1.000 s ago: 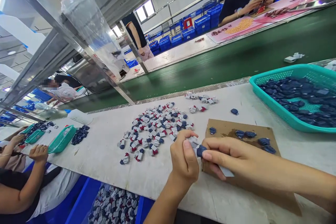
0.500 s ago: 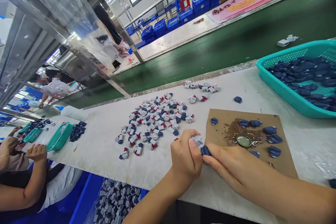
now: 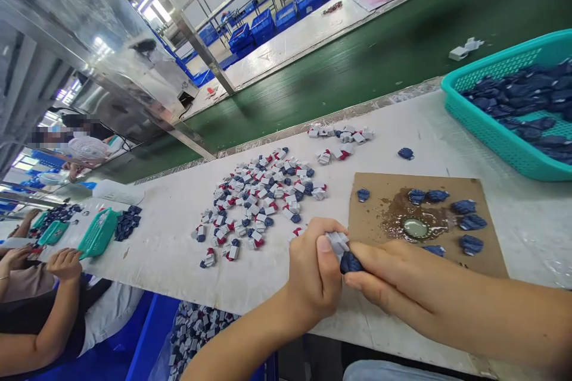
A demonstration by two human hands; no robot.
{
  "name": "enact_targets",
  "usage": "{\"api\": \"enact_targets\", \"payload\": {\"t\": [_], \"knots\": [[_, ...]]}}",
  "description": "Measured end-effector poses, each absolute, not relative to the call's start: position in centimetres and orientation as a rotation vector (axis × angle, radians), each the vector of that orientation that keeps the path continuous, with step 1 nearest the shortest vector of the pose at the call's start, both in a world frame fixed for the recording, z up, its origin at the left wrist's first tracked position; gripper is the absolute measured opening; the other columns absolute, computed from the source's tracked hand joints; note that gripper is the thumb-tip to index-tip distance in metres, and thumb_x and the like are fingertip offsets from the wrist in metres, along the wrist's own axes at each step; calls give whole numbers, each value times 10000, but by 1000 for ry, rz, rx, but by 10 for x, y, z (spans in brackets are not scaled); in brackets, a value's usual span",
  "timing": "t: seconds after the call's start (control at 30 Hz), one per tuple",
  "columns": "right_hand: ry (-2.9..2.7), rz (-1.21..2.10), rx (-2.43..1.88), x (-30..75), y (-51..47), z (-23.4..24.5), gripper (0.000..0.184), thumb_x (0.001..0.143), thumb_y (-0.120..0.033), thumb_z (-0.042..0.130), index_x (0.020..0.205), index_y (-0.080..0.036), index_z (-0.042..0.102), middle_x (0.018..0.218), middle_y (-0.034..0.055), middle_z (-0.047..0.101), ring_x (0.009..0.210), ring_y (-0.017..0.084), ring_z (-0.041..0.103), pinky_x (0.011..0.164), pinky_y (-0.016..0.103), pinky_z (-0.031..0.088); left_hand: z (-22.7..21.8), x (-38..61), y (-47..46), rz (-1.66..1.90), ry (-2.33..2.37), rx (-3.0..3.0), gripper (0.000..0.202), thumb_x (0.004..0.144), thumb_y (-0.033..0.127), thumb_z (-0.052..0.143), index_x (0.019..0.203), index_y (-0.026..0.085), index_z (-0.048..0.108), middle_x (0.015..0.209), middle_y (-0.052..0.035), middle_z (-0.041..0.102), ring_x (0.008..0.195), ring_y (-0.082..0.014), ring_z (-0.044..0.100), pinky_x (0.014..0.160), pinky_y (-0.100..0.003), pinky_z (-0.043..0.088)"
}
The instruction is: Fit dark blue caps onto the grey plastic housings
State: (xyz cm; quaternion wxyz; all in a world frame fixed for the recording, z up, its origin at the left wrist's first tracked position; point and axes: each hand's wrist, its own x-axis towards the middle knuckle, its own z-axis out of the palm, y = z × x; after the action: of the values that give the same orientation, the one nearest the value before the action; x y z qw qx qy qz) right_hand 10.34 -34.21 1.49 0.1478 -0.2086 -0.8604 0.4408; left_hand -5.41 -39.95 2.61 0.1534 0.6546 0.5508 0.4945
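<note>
My left hand (image 3: 315,271) is closed around a light grey block-shaped piece (image 3: 338,242), its thumb pressed along the side. Against the grey piece's lower end sits a dark blue crumpled-looking piece (image 3: 351,262), pinched between the thumb and fingers of my right hand (image 3: 397,280). Both hands meet over the front of the table, left of a brown cardboard sheet (image 3: 489,256). On that sheet several dark blue pieces (image 3: 472,222) lie around a wet patch and a small round cap-like thing (image 3: 415,228) holding clear liquid.
A heap of grey, red and blue pieces (image 3: 263,193) covers the table's middle. A teal basket (image 3: 496,137) of dark blue pieces stands at the right. Behind runs a green conveyor belt (image 3: 313,92). Co-workers' hands (image 3: 65,263) are at the left, beside another teal basket (image 3: 98,232).
The camera view has tilted and shifted a little. Both hands stay together on the same pieces; the dark blue piece shows more clearly below the grey one.
</note>
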Motion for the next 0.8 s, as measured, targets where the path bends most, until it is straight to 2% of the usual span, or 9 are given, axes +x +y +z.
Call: {"api": "enact_targets", "payload": {"t": [0.13, 0.27, 0.33, 0.47, 0.6, 0.73, 0.8], "knots": [[-2514, 1592, -579, 106, -335, 31, 455, 1012, -546, 306, 705, -244, 453, 651, 33, 574, 557, 176, 519, 505, 303, 356, 22, -53, -400, 1397, 1461, 1880, 378, 1082, 361, 271, 957, 208, 593, 675, 14, 549, 480, -132, 483, 470, -274, 398], [-2369, 1998, -467, 112, -330, 34, 420, 991, -492, 352, 666, -245, 451, 643, 29, 586, 587, 167, 561, 560, 289, 448, 14, -52, -403, 1355, 1359, 1964, 347, 1075, 318, 292, 963, 199, 599, 697, -15, 629, 551, -144, 582, 513, -263, 445], [-2279, 2084, -445, 112, -332, 30, 414, 986, -471, 376, 650, -246, 466, 647, 30, 593, 610, 166, 580, 598, 281, 473, 13, -53, -403, 1345, 1348, 1983, 346, 1074, 305, 288, 974, 196, 601, 718, -30, 663, 583, -153, 623, 524, -260, 464], [-2236, 2135, -442, 107, -336, 22, 415, 965, -564, 406, 711, -247, 493, 660, 12, 557, 607, 164, 536, 577, 280, 454, 13, -59, -403, 1375, 1374, 2137, 331, 1063, 290, 300, 984, 201, 609, 729, -33, 695, 587, -153, 655, 535, -247, 491], [-2179, 2108, -564, 101, -335, 27, 540, 947, -714, 380, 728, -234, 498, 686, 8, 547, 652, 170, 532, 600, 283, 465, 9, -69, -407, 1474, 1542, 2186, 300, 1055, 283, 324, 1067, 207, 614, 762, -27, 675, 581, -153, 629, 557, -257, 497], [-2151, 1972, -664, 102, -327, 36, 651, 913, -818, 318, 688, -239, 512, 665, 15, 552, 644, 188, 553, 597, 303, 468, 1, -75, -417, 1601, 1779, 2071, 326, 1058, 248, 289, 1244, 200, 553, 950, -81, 662, 803, -203, 674, 647, -294, 517], [-2146, 1915, -677, 102, -322, 36, 669, 889, -844, 334, 670, -240, 520, 638, 12, 549, 602, 183, 541, 567, 306, 451, 1, -75, -420, 1616, 1820, 2065, 309, 1055, 269, 317, 1257, 209, 542, 959, -76, 651, 825, -205, 670, 655, -292, 516]]}}
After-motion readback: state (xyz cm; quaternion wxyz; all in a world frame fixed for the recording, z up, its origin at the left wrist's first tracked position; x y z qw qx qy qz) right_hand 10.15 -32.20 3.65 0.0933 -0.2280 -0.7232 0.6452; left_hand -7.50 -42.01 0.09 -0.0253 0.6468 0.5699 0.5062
